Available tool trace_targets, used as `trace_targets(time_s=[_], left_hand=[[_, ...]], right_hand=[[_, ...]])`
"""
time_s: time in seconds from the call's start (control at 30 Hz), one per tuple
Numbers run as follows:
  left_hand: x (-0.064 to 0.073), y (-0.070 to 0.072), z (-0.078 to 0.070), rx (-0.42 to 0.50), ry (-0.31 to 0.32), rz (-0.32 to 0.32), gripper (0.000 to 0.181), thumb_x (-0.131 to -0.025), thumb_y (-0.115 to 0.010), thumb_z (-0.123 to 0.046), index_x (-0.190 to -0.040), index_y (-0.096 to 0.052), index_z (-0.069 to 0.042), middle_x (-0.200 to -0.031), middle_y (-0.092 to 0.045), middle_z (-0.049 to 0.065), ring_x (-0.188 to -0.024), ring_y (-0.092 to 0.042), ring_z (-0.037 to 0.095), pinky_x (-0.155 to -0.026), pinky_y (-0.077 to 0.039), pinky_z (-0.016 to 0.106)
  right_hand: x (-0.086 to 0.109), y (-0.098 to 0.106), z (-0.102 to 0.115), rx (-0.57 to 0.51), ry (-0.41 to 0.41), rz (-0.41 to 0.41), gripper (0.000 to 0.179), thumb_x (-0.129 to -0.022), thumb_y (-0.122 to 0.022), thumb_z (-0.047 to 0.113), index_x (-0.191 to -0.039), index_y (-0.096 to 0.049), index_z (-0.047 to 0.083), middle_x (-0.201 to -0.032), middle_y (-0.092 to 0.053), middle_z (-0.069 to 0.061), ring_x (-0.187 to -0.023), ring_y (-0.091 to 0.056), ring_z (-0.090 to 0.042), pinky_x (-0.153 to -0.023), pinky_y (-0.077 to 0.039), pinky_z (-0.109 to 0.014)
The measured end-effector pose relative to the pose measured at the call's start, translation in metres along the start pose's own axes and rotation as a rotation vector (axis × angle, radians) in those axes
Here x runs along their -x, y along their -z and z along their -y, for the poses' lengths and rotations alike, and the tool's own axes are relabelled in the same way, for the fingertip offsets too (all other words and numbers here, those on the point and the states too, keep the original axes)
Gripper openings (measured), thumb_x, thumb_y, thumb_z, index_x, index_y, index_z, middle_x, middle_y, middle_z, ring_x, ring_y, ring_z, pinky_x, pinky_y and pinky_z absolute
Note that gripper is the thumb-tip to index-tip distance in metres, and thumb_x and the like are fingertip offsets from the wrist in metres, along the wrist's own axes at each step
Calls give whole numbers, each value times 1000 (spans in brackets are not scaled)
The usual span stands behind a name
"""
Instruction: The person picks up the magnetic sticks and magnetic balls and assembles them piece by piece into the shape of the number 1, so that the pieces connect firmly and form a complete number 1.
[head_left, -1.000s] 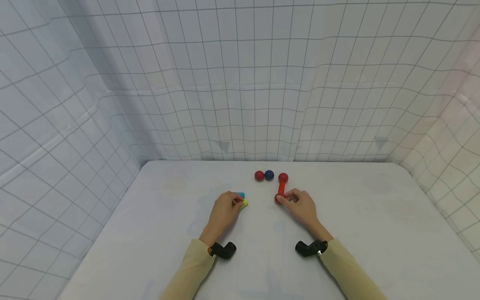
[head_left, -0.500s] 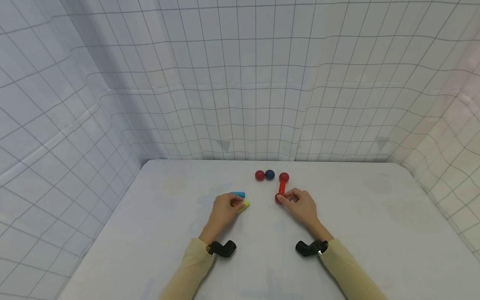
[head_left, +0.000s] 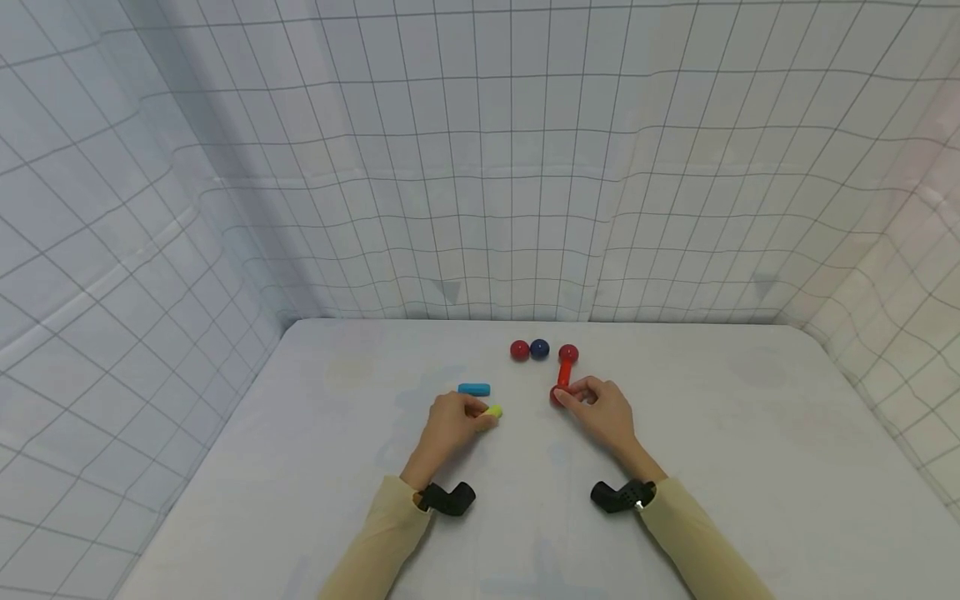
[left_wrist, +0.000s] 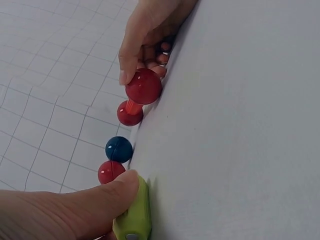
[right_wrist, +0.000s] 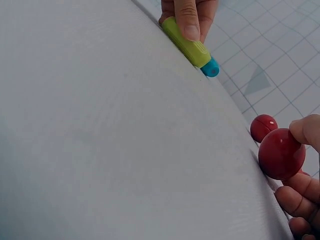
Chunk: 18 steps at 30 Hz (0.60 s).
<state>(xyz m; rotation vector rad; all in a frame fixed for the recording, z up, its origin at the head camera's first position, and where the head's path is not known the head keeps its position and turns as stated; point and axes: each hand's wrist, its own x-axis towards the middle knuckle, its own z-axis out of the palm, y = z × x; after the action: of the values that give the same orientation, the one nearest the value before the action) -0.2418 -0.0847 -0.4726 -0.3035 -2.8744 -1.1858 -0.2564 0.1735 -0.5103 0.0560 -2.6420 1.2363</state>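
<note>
In the head view my left hand (head_left: pixel 452 423) pinches a yellow-green magnetic-looking stick (head_left: pixel 493 412) between thumb and fingers; the left wrist view shows the thumb on the green stick's side (left_wrist: pixel 136 220). Just beyond that hand lies a blue stick (head_left: pixel 474 389). My right hand (head_left: pixel 606 414) holds a red ball (right_wrist: pixel 282 154) between its thumb and fingers. That ball sits at the near end of a red stick (head_left: pixel 564 373), whose far end meets another red ball (head_left: pixel 568 354).
Further back, a red ball (head_left: pixel 520 350) and a dark blue ball (head_left: pixel 539 349) lie side by side on the white table (head_left: pixel 712 450). Gridded white cloth (head_left: pixel 525 208) rises behind the table and along its sides.
My left hand has drawn the yellow-green stick slightly toward me and to the right, uncovering the blue stick. The right hand stays put on the red ball.
</note>
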Motion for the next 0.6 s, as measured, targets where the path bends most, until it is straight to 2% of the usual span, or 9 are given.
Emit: trace_targets(time_s=[0.17,0.37,0.6], left_hand=[[3,-3,-6,-11,-20,2,23,-79,-78,-19,-92,-73,-1,-74,-64,-1,-66,-55,11,-61,-47,28],[6,-6,-13,-13,-15,19,23,-79,-78,-21,-90,-72,-1,-71,-61,-3,-63,-53,10,-59,-46,26],[6,-12,-15,-7,-23,21,24,-78,-79,-22,-90,-73,-2,-70,-64,-4,-61,-55,8,-57,-46,26]], right_hand=[[0,0,0,-1,5,-1,32,-82,-71,43,-89,-70,12,-75,-55,1,-75,-45,-18,-64,-35,-33],[-1,-1,-1,4,21,-7,32,-82,-72,43,-89,-71,12,-73,-56,2,-74,-45,-17,-63,-35,-32],[-1,-1,0,11,5,-8,31,-82,-72,42,-89,-71,12,-74,-56,2,-74,-45,-17,-63,-35,-32]])
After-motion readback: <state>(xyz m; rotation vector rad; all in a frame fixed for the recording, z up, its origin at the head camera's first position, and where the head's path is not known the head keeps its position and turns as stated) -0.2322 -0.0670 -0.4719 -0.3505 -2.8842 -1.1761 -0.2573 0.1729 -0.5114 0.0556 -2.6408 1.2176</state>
